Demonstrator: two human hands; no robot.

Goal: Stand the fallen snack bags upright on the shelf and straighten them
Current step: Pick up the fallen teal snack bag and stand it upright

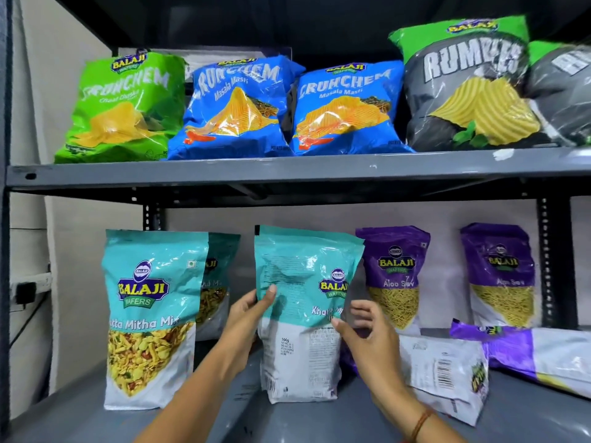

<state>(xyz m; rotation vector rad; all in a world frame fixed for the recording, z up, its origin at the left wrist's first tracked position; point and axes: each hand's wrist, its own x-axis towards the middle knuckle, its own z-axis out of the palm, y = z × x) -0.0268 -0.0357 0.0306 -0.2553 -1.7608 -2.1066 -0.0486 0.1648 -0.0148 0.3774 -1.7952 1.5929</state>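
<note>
Left hand (248,310): gripping the upright Khatta Mitha Mix bag (300,318) by its left edge, thumb pressing in front.
Right hand (367,338): fingers spreading loosely, thumb touching the bag's right edge.
Aloo Sev bags (444,372): lying flat just right.

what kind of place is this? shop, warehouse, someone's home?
Probably a small shop's shelving or stockroom. A grey slotted-steel rack carries branded snacks grouped by type: chip bags above, teal Khatta Mitha pouches and purple Aloo Sev pouches below. No price tags are visible, so retail is unconfirmed.
</note>
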